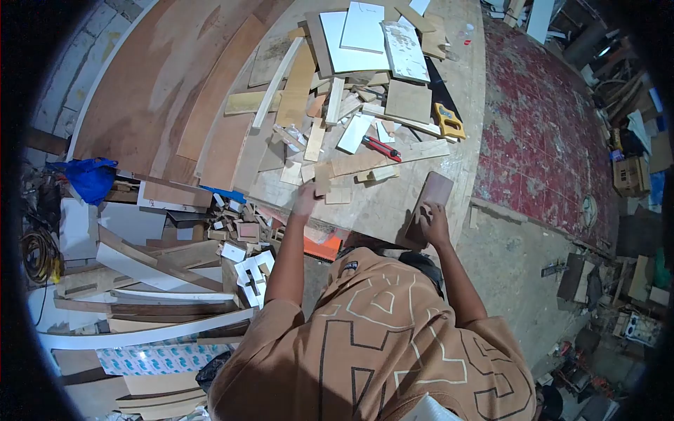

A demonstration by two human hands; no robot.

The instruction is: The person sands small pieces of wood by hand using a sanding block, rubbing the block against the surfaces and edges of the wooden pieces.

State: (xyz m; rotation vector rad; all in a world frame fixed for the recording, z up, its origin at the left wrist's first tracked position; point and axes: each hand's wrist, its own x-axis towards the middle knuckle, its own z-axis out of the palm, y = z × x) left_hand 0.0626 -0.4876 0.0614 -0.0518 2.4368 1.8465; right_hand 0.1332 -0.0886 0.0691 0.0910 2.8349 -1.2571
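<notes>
Board (438,186), brown and oblong, is at the right of the red knife (381,149) and nearer the person, with the right hand (435,222) on its right side. That hand's fingers bend over the upper face; the thumb's hold is not clear, so I cannot tell whether it pinches. Good handling here would keep those fingertips clear of the rim, spread pressure evenly and steady the near end, since a one-sided push could swing the piece. The left hand (304,199), nearer the person than the knife and to its left, is blurred beside a small tan offcut (322,177); I cannot tell if it grips. It would do best with a light, sure hold, avoiding the pale block (338,196) just beside it. The board's long axis runs away from the person across the worktop (382,219), its far end angled slightly rightward; whether it lies flat or tilted is unclear.
</notes>
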